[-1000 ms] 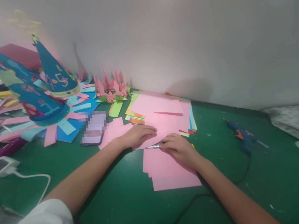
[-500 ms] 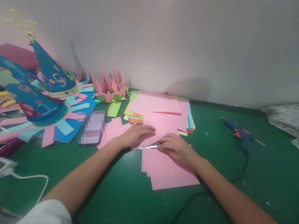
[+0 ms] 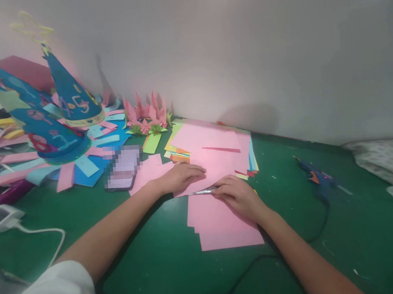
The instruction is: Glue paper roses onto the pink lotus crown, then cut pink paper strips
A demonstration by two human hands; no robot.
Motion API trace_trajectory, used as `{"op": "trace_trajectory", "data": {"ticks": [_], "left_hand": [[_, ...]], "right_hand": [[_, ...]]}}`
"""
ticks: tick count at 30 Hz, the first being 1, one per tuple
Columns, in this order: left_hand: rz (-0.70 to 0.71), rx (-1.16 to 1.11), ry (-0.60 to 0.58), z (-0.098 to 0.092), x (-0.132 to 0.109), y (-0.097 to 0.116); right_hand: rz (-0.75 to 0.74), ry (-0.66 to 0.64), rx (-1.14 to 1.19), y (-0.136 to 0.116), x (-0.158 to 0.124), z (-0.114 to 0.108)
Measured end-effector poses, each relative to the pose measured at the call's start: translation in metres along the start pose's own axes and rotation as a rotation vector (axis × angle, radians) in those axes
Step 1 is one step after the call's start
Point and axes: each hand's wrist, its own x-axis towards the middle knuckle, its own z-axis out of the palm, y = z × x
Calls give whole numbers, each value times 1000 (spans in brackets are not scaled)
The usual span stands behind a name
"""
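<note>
My left hand (image 3: 185, 176) lies on a pink sheet of paper (image 3: 217, 168), fingers stretched out and pressing it down. Along that sheet's near edge, my right hand (image 3: 237, 195) is closed on a slim silver craft knife (image 3: 204, 191). Its thin pointed end faces left, under or against the paper edge; the fingers hide the rest of it. More pink sheets (image 3: 226, 234) lie beneath my right hand and reach toward me. Behind both hands rests a stack of coloured paper (image 3: 250, 155), pink on top.
A phone (image 3: 123, 167) lies left of the paper. Further left stand blue cone hats (image 3: 71, 90) with paper strips, beside a pink paper crown (image 3: 146, 112). A glue gun (image 3: 318, 177) with a cord lies on the green table (image 3: 150, 265) at right. The wall rises behind.
My right hand and the craft knife have slid a little to the right along the paper's near edge. My left hand stays in place on the sheet.
</note>
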Motion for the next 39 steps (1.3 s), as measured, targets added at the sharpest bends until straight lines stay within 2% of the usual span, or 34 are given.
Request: {"op": "trace_trajectory", "data": {"ticks": [5, 12, 27, 39], "left_hand": [[6, 21, -33, -1, 0, -1], [22, 33, -13, 6, -2, -9], [-45, -2, -32, -1, 1, 4], [-22, 69, 7, 6, -1, -5]], "right_hand": [[21, 3, -18, -8, 3, 8], [-3, 16, -70, -24, 11, 17], [6, -8, -53, -24, 11, 17], [22, -5, -24, -24, 11, 17]]}}
